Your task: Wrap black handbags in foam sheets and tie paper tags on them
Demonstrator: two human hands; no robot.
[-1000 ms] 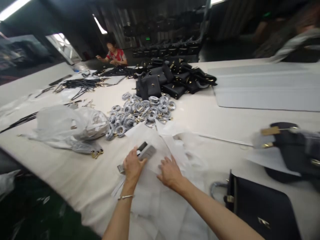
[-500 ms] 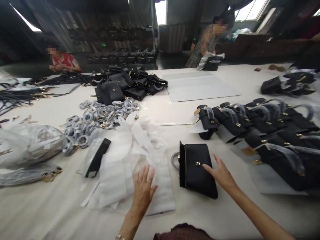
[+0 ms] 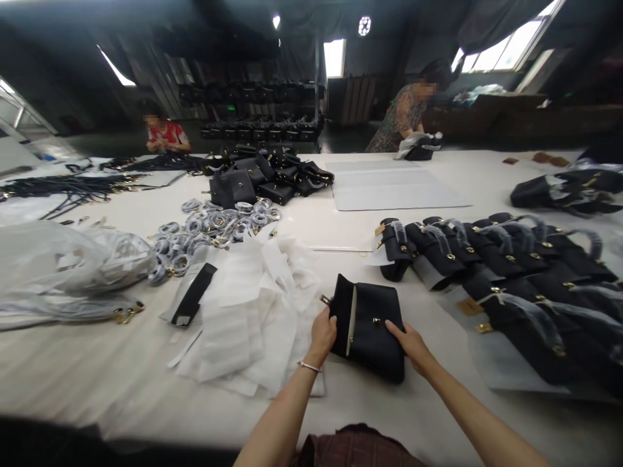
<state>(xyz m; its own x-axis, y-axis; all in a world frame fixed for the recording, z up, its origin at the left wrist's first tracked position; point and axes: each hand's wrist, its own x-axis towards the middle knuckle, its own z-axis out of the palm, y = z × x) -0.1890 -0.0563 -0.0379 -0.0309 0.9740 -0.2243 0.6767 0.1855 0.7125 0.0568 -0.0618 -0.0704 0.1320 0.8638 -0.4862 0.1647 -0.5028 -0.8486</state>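
A black handbag with a small gold clasp lies on the pale table in front of me, its flap lifted at the left. My left hand is closed on the flap side of the bag. On the bag's right edge, my right hand grips with the thumb on top near the clasp; its other fingers are partly hidden. White wrapping sheets lie loosely piled left of the bag.
Finished-looking black bags with wrapped handles stand at the right. Wrapped coiled straps, a heap of black bags and a plastic bag lie left. Two people are across the table, one handling a bag.
My left hand has moved right from the white sheets and taken hold of the bag. My right hand has closed on its right edge. The bag's flap is opened wider; the view has shifted.
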